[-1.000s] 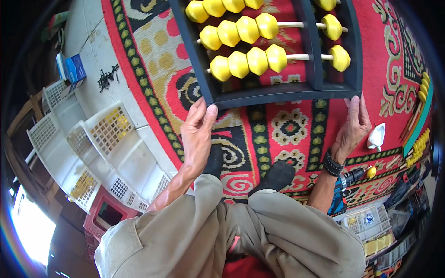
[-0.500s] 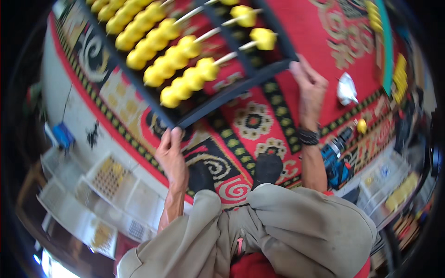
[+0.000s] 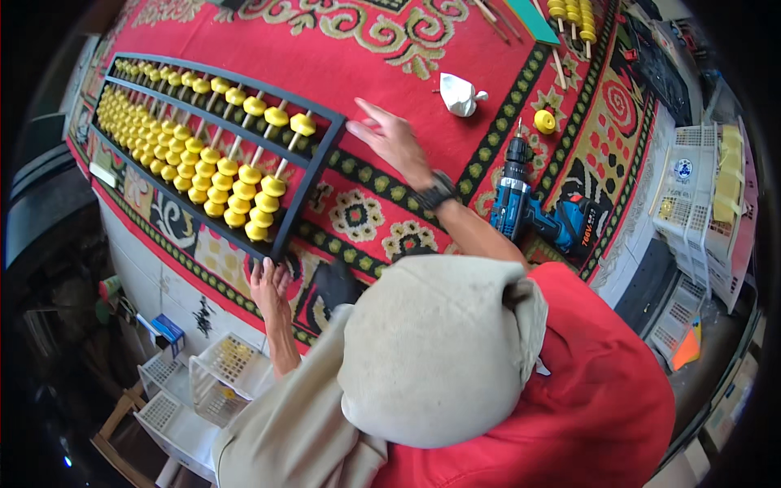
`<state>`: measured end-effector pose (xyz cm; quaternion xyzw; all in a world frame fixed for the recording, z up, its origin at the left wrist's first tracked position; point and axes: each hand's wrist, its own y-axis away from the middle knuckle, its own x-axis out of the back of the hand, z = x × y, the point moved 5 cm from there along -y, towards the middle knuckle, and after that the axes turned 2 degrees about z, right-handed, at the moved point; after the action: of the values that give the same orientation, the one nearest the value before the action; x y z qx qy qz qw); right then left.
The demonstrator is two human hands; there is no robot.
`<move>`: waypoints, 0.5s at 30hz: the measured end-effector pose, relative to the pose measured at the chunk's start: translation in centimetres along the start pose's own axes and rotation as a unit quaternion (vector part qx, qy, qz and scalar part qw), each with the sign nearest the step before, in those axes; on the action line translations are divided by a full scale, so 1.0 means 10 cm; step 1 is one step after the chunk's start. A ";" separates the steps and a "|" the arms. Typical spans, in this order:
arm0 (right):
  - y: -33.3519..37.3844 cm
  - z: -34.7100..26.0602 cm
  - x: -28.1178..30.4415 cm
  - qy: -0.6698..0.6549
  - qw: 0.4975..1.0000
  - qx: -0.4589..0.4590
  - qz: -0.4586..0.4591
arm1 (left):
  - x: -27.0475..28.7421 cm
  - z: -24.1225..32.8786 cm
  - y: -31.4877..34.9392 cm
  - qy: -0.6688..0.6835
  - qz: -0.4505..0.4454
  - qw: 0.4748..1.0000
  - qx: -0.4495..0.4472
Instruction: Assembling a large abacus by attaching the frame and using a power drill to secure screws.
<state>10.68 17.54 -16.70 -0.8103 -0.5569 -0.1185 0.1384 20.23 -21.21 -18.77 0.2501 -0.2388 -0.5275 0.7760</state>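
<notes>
A large dark-framed abacus (image 3: pixel 307 189) lies on the red patterned carpet at the left, its rods strung with yellow beads (image 3: pixel 244 190). One crossbar divides the beads into a short far row and a longer near one. At the abacus's near right corner is my left hand (image 3: pixel 272 285), fingertips at the frame edge and fingers loosely apart, not wrapped round it. My right hand (image 3: pixel 394 142), with a dark band on the wrist, hovers just right of the far right corner. Its fingers stretch toward the frame, apart from it and holding nothing.
Right of my right arm lie a blue cordless drill (image 3: pixel 514 195), a loose yellow bead (image 3: pixel 544 122) and a crumpled white bundle (image 3: pixel 458 96). Beyond are a green strip (image 3: pixel 534 21) and bead-strung rods (image 3: pixel 574 18). Plastic baskets (image 3: pixel 687 207) stand right; more bins (image 3: pixel 232 362) stand lower left.
Both hands gripped the abacus's corners before; now it lies flat on the carpet. The right hand has let go and the left has loosened. The view has shifted too.
</notes>
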 end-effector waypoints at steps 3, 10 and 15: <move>0.50 -0.31 0.82 0.103 0.991 0.081 0.028 | 0.14 0.17 0.36 -0.091 0.146 0.984 -0.037; 1.75 0.02 2.25 0.445 0.892 0.048 -0.063 | -1.12 1.02 0.79 -0.378 -0.002 0.756 -0.534; 1.78 0.39 2.26 0.439 0.899 0.012 0.003 | -2.75 1.25 0.43 -0.421 -0.234 0.533 -0.696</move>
<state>35.40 32.57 -14.14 -0.6762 -0.4385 -0.4551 0.3787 6.30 4.24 -9.43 -0.5729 -0.0281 -0.7338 0.3641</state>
